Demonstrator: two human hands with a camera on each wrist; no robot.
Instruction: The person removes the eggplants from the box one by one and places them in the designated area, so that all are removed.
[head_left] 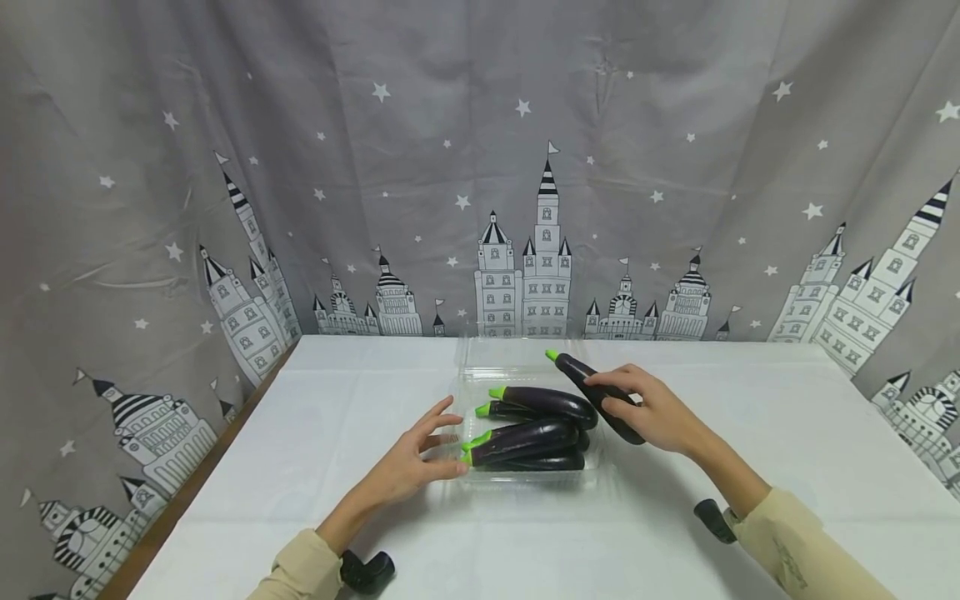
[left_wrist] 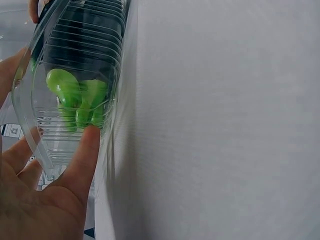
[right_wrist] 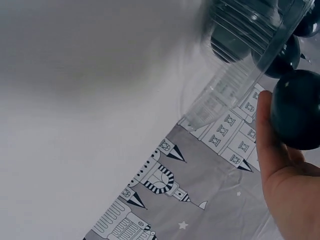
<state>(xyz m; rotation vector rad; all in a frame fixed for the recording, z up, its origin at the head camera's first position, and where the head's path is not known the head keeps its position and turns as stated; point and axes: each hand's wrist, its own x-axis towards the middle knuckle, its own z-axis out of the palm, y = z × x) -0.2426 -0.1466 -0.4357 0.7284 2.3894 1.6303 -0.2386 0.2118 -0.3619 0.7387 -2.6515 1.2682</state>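
1. Right hand [head_left: 654,410] grips one eggplant [head_left: 596,394] around its middle; fingers curl over the top, thumb underneath; in the right wrist view the dark rounded end [right_wrist: 296,109] sits against the thumb and palm [right_wrist: 290,190].
2. The held eggplant is tilted; its green stem end points up and away from the person, its dark end points down toward the table [head_left: 337,517]; it lies at the right edge of the tray [head_left: 525,479], partly over the rim; I cannot tell whether it touches the rim.
3. Left hand [head_left: 416,460] is open, fingers spread and nearly straight; thumb tip presses the tray's left wall, seen in the left wrist view [left_wrist: 87,145]; it holds nothing.
4. The tray is clear ribbed plastic and stands near the table's middle, between the two hands; its clear lid [head_left: 510,354] lies open behind it.
5. Four eggplants [head_left: 528,425] lie stacked in the tray, green stems [left_wrist: 75,97] to the left, toward the left hand; bodies dark purple and glossy.
6. The table has a white cloth; a grey curtain [head_left: 480,167] with castles and stars hangs behind it.
7. Both forearms wear beige sleeves [head_left: 795,533]; a black wrist mount [head_left: 367,571] shows by each.
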